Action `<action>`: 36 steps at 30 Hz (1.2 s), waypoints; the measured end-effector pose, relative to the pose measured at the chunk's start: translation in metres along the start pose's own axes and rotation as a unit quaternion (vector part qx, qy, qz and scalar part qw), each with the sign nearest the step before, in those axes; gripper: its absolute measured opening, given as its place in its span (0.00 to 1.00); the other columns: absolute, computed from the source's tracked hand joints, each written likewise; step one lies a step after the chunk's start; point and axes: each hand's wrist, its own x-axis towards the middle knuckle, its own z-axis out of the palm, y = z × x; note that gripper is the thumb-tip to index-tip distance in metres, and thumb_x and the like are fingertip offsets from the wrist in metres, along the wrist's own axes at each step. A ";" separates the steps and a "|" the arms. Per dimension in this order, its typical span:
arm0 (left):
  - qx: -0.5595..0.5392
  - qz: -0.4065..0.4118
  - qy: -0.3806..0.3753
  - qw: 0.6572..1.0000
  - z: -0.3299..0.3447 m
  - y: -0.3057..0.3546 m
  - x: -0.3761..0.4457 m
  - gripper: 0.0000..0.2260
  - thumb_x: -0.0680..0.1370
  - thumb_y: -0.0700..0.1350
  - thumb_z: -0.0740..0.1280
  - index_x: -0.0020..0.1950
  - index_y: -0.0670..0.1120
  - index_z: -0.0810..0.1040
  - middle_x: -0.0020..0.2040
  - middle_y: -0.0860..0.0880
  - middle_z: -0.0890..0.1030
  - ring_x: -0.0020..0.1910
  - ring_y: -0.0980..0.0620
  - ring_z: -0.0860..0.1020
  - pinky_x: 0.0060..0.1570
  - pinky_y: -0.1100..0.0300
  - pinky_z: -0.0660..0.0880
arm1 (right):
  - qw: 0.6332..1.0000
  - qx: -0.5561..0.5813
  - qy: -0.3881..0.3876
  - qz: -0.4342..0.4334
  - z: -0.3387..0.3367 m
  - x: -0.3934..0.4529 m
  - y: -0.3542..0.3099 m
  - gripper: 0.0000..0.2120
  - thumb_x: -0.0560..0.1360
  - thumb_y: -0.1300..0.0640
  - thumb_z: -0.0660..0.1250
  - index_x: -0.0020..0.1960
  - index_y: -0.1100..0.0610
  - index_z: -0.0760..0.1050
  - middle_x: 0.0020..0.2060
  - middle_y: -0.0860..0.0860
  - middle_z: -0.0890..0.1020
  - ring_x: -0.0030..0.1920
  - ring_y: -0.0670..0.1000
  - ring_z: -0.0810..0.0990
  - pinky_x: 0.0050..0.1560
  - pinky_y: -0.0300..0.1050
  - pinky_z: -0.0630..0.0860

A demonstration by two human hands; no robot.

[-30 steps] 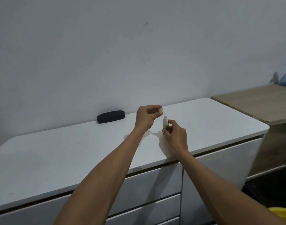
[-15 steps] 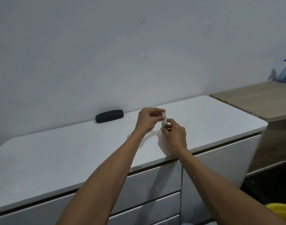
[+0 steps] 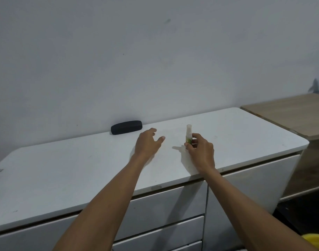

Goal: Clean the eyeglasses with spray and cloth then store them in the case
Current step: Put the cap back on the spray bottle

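**Two hands over white table; spray bottle held upright**

Two bare forearms reach in from 6 o'clock over the white rectangular table [image 3: 73, 171] with drawer fronts below.

Right hand [image 3: 200, 151]: fingers [image 3: 197, 137] pinching the small clear spray bottle with green label [image 3: 188, 136] at its lower body; thumb on the near side, fingertips on the far side. Bottle upright, pale cap on top, base at or just above the table surface; contact cannot be told.

Left hand [image 3: 148, 144]: fingers loosely spread, palm down, holding nothing, low over the table. It sits at 9 o'clock from the bottle, apart from it.

Black oblong hard-shell eyeglasses case [image 3: 126, 127]: closed, lying flat at the table's far edge against the grey-white wall [image 3: 155, 60], at 11 o'clock from the left hand, near but not touching.

Light wooden side surface [image 3: 290, 113] adjoins the table at 2 o'clock. Yellow rounded object [image 3: 316, 240], partly cut off, at frame corner, 5 o'clock.
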 end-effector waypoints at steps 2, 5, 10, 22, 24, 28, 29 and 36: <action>0.069 -0.011 -0.007 0.998 -0.009 -0.020 -0.002 0.28 0.78 0.58 0.68 0.74 0.45 0.73 0.70 0.46 0.77 0.69 0.46 0.75 0.68 0.50 0.72 | 1.000 -0.003 0.002 0.000 0.000 0.001 0.002 0.16 0.78 0.55 0.71 0.66 0.56 0.78 0.56 0.54 0.86 0.54 0.56 0.84 0.55 0.49 0.77; 0.118 -0.016 -0.024 0.993 -0.020 -0.042 -0.007 0.31 0.80 0.61 0.65 0.76 0.43 0.69 0.75 0.45 0.71 0.75 0.45 0.67 0.73 0.50 0.65 | 1.000 -0.010 0.002 -0.001 0.001 0.001 0.005 0.15 0.78 0.54 0.71 0.64 0.56 0.79 0.54 0.54 0.87 0.52 0.55 0.83 0.52 0.46 0.76; 0.207 -0.008 -0.039 0.977 -0.025 -0.061 0.003 0.36 0.80 0.66 0.57 0.76 0.40 0.67 0.78 0.42 0.67 0.80 0.43 0.59 0.78 0.48 0.58 | 1.000 -0.017 -0.004 -0.003 0.000 0.006 0.004 0.14 0.77 0.53 0.72 0.61 0.56 0.80 0.51 0.53 0.87 0.47 0.52 0.82 0.48 0.45 0.73; 0.265 -0.041 -0.071 0.961 -0.013 -0.084 0.032 0.43 0.77 0.73 0.51 0.79 0.41 0.61 0.80 0.40 0.61 0.80 0.42 0.58 0.77 0.44 0.54 | 0.998 0.025 -0.054 -0.010 0.102 0.078 -0.050 0.11 0.72 0.54 0.74 0.53 0.55 0.82 0.43 0.50 0.87 0.46 0.52 0.85 0.53 0.51 0.81; 0.262 -0.048 -0.069 0.962 -0.012 -0.086 0.035 0.44 0.77 0.73 0.51 0.80 0.41 0.60 0.81 0.41 0.58 0.81 0.42 0.56 0.79 0.43 0.53 | 0.998 0.023 -0.064 -0.015 0.123 0.092 -0.058 0.11 0.73 0.54 0.75 0.54 0.56 0.82 0.45 0.51 0.87 0.46 0.53 0.85 0.52 0.49 0.81; 0.268 -0.053 -0.065 0.960 -0.009 -0.089 0.041 0.45 0.75 0.74 0.52 0.79 0.41 0.61 0.81 0.41 0.60 0.80 0.43 0.57 0.78 0.44 0.53 | 0.997 0.001 -0.074 -0.028 0.156 0.120 -0.068 0.11 0.73 0.55 0.75 0.54 0.56 0.81 0.47 0.54 0.86 0.46 0.54 0.84 0.48 0.47 0.79; 0.269 -0.054 -0.062 0.960 -0.008 -0.089 0.042 0.45 0.75 0.75 0.52 0.79 0.41 0.61 0.81 0.41 0.60 0.80 0.43 0.57 0.78 0.44 0.53 | 0.997 -0.002 -0.075 -0.029 0.163 0.126 -0.070 0.11 0.73 0.55 0.75 0.54 0.56 0.81 0.47 0.54 0.86 0.46 0.54 0.84 0.47 0.46 0.78; 0.276 -0.053 -0.061 0.958 -0.005 -0.092 0.046 0.46 0.74 0.75 0.51 0.80 0.42 0.60 0.82 0.41 0.58 0.81 0.43 0.54 0.79 0.43 0.52 | 0.997 -0.023 -0.074 -0.015 0.194 0.146 -0.063 0.13 0.75 0.55 0.75 0.57 0.58 0.81 0.52 0.56 0.84 0.47 0.55 0.81 0.49 0.45 0.76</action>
